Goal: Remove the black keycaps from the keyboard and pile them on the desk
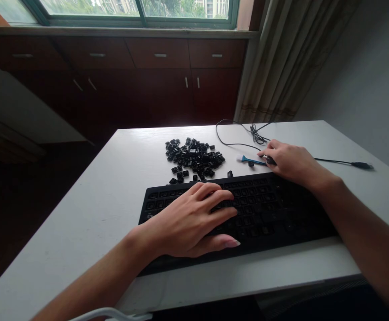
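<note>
A black keyboard (194, 258) lies on the white table, with many of its keys removed. My left hand (194, 218) rests over its left and middle part, palm down, fingers spread and holding nothing. Past the keyboard's back edge, my right hand (288, 162) has its fingers drawn together around a small dark thing (269, 159) that I cannot make out. Right beside those fingers lies a blue brush (253, 160) with pale bristles. One loose keycap (251, 164) sits by the brush, another keycap (229, 174) at the keyboard's back edge. A pile of black keycaps (196, 156) lies behind the keyboard.
A thin black cable (234, 143) loops and bundles at the back right, ending in a USB plug (362, 165). The white table (90, 200) extends to the left. Dark red cabinets (154, 93) stand beyond under a window; a curtain (278, 62) hangs at right.
</note>
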Demonstrator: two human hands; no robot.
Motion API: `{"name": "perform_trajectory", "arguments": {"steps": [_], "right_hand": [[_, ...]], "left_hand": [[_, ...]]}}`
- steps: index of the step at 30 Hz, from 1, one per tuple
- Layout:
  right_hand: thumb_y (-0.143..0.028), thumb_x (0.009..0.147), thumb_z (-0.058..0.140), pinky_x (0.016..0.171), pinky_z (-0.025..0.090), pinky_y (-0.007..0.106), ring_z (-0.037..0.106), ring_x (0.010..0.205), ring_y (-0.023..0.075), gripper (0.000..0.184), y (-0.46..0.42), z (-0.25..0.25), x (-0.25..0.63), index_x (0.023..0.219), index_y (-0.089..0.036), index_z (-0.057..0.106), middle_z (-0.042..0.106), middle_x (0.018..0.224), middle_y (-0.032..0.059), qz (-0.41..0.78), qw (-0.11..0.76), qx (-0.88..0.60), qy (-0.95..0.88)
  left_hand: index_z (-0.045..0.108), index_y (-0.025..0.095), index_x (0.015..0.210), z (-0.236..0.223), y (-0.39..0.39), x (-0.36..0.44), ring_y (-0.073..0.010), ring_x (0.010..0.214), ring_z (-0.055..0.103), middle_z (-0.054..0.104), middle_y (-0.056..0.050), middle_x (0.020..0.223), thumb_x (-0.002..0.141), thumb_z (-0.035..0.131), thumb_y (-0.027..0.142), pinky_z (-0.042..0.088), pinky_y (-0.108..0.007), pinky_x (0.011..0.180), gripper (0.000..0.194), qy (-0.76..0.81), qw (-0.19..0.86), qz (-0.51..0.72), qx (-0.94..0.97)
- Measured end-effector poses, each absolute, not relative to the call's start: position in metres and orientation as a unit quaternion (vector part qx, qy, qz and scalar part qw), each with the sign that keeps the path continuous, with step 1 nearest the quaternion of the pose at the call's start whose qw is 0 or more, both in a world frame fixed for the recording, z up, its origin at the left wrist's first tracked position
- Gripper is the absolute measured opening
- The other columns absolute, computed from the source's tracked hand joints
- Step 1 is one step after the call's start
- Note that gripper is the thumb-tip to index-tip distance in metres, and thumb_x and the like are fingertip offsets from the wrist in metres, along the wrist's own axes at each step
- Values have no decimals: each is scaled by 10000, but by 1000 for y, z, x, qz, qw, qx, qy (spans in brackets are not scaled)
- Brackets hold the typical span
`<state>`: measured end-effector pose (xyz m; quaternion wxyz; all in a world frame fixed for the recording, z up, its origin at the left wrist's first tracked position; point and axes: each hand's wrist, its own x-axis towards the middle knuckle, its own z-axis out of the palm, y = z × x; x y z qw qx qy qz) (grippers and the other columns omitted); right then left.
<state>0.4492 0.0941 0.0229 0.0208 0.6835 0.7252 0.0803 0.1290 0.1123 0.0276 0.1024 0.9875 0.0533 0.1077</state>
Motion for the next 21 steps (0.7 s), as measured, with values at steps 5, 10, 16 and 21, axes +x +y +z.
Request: {"name": "perform_trajectory", "arguments": {"steps": [5,10,16,21], "right_hand": [[-392,918,507,537,339,314,616,736,196,370,93,22,453,1236,-278,659,638,1154,51,111,32,699,706],[-429,951,451,531,327,316,621,739,208,385,95,20,456,1246,-293,657,643,1120,70,102,29,709,697],[-425,969,435,546,341,326,642,833,245,339,101,19,454,1132,-296,703,662,1078,56,107,10,716,690],[-435,936,519,590,418,340,641,804,230,307,98,22,448,1079,-251,718,665,1099,61,118,-61,704,698]], "left_hand": [[592,216,1309,27,113,130,-284,1191,489,563,-105,1330,977,494,524,438,-447,1028,463,43,103,113,987],[623,207,1275,26,113,131,-288,1181,502,577,-114,1307,967,518,518,453,-449,1018,450,41,104,127,986],[624,195,1275,27,112,131,-290,1174,520,605,-120,1276,966,522,518,469,-449,999,459,39,104,136,985],[613,179,1272,27,113,132,-276,1112,552,638,-114,1235,980,526,444,491,-456,949,404,83,102,164,978]]}}
